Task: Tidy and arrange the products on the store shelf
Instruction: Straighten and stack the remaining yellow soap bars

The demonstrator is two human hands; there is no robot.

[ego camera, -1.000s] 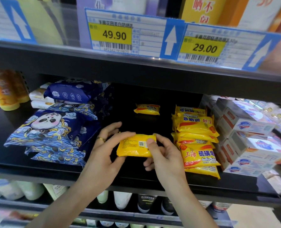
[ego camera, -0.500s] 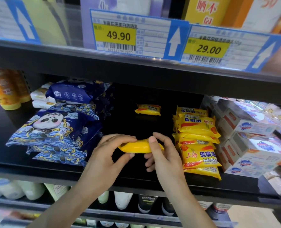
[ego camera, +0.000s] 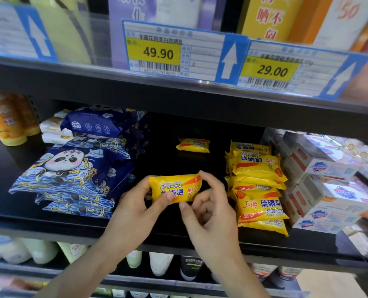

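Although the frame is crowded with stock, the scene is dominated by the black shelf [ego camera: 38, 214] that runs across the middle, with price labels [ego camera: 172, 50] fixed to the shelf edge above it. At the centre left of the frame, blue panda-printed wipe packs [ego camera: 71, 171] are piled, and at the far right white boxed soaps [ego camera: 320, 186] are stacked. Between the boxes and the hands, a stack of yellow sulfur soap bars [ego camera: 258, 186] is seen right of centre, and a lone yellow bar [ego camera: 192, 144] is left near the back of the shelf.

Just below the centre of the frame, one sulfur soap bar [ego camera: 175, 188] is held clear above the bare shelf board, its print upside down to the camera. It is gripped at its left end by the left hand [ego camera: 133, 214], thumb on the front face and fingers behind. Its right end is pinched by the right hand [ego camera: 211, 216], a finger over the top corner and the thumb at the lower edge.

The bar is judged to be light and rigid inside a glossy, crinkly wrapper, which is likely to be slippery. A hold across the firm short ends or flat faces is therefore favoured; the loose crimped seams would be expected to slide or tear. The bar is probably meant for the stack at the right.
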